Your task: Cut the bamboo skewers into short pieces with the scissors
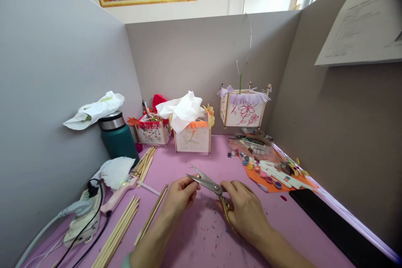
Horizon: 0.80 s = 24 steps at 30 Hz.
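My right hand [246, 211] grips a pair of scissors [217, 188] by gold-coloured handles, their blades parted and pointing up and left. Its blade tips reach over the fingers of my left hand [179, 196], which are closed in a pinch. A tiny pale bit shows at those fingertips, too small to name. Beside my left wrist lie a few thin wooden sticks [151, 216], and farther left is a larger bundle of wooden sticks [117, 234] on the pink tabletop [204, 234].
Behind my hands stand a white lantern with orange fringe [192, 140], a red-trimmed one [153, 134] and a hanging purple-fringed one [246, 113]. Left are a teal bottle [117, 140], pink glue gun [117, 197] and power strip [83, 217]. Right are paint pots [257, 168] and a black slab [333, 226].
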Available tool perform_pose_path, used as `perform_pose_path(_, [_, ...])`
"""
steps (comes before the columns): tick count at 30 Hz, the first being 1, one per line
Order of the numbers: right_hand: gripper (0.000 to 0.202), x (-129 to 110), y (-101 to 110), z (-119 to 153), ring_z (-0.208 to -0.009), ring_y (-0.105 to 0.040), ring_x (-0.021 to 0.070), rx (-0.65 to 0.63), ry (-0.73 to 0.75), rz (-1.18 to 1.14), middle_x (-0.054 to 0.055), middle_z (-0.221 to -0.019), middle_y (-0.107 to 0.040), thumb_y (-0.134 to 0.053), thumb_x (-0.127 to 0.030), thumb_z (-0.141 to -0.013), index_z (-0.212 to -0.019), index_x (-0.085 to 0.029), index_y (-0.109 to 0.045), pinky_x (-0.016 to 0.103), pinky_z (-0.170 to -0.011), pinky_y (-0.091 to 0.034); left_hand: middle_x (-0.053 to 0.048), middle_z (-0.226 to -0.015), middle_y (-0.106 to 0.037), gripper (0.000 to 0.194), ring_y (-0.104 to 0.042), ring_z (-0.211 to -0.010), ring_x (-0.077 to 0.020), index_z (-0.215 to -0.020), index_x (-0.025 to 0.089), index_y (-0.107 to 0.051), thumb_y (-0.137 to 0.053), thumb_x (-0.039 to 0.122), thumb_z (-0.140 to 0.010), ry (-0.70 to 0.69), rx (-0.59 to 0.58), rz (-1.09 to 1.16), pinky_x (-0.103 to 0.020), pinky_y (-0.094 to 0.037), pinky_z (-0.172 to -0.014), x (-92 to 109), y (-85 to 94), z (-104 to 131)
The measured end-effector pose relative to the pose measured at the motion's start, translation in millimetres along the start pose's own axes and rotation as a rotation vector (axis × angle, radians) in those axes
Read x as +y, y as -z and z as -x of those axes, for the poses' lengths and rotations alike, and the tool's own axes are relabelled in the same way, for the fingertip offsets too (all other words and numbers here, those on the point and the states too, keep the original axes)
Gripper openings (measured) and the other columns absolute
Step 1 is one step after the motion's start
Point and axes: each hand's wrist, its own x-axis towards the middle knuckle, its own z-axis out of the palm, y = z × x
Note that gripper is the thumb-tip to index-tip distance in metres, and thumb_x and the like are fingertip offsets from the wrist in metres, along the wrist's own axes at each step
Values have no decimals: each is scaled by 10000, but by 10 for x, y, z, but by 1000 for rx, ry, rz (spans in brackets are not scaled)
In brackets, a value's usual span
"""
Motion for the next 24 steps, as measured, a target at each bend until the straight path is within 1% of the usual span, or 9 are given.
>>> perform_pose_path(2, [194,-13,5,11,-820,-501,199,-5,-1,4,30,-847,-536,-521,-213,-794,-987,-227,-534,293,-710,-339,85,-451,-358,234,-211,-384,-25,-733,119,-591,-638,347,-710,-23,-4,-10,-209,-118,-407,11,-9,18])
perform_pose_path(4, [197,-24,8,23,-810,-498,196,-7,-1,8,27,-843,-535,-521,-208,-792,-987,-228,-532,288,-704,-332,84,-452,-356,285,-209,-386,-26,-708,123,-579,-641,401,-710,-28,2,-18,-211,-118,-408,11,-13,25])
perform_pose_path(8, [187,-42,6,35,-794,-493,192,-7,2,28,23,-833,-534,-516,-208,-795,-980,-233,-535,283,-693,-318,90,-421,-338,366,-201,-376,-30,-635,142,-540,-639,490,-690,-32,56,-61,-211,-111,-400,-23,-13,15])
perform_pose_path(11, [160,-52,-5,36,-764,-494,184,-1,-3,47,19,-810,-538,-505,-210,-806,-958,-236,-545,278,-676,-308,94,-394,-310,375,-203,-373,-38,-603,153,-525,-626,502,-698,-59,112,-117,-209,-118,-396,-46,-10,11])
perform_pose_path(14, [143,-52,-17,39,-748,-505,180,-2,-12,67,17,-795,-547,-493,-209,-816,-940,-239,-557,272,-662,-303,95,-376,-288,384,-203,-369,-42,-579,161,-513,-604,508,-716,-57,153,-155,-210,-121,-395,-54,-1,15])
perform_pose_path(18, [149,-34,-36,49,-732,-522,173,-4,7,70,15,-781,-563,-482,-202,-826,-942,-240,-567,263,-643,-297,95,-366,-272,398,-203,-362,-44,-561,163,-509,-607,518,-711,-65,162,-179,-211,-114,-393,-52,13,16])
perform_pose_path(22, [154,-22,-68,56,-657,-522,155,-3,18,38,6,-753,-572,-477,-214,-834,-954,-237,-570,258,-588,-278,93,-357,-265,428,-200,-356,-42,-542,165,-495,-591,544,-715,-54,195,-186,-210,-112,-393,-45,15,8])
perform_pose_path(24, [146,-19,-75,54,-640,-521,148,-3,-3,12,4,-761,-576,-477,-225,-838,-953,-236,-566,254,-579,-278,94,-370,-268,413,-195,-363,-42,-561,164,-503,-592,534,-721,-51,172,-177,-208,-115,-394,-46,12,5])
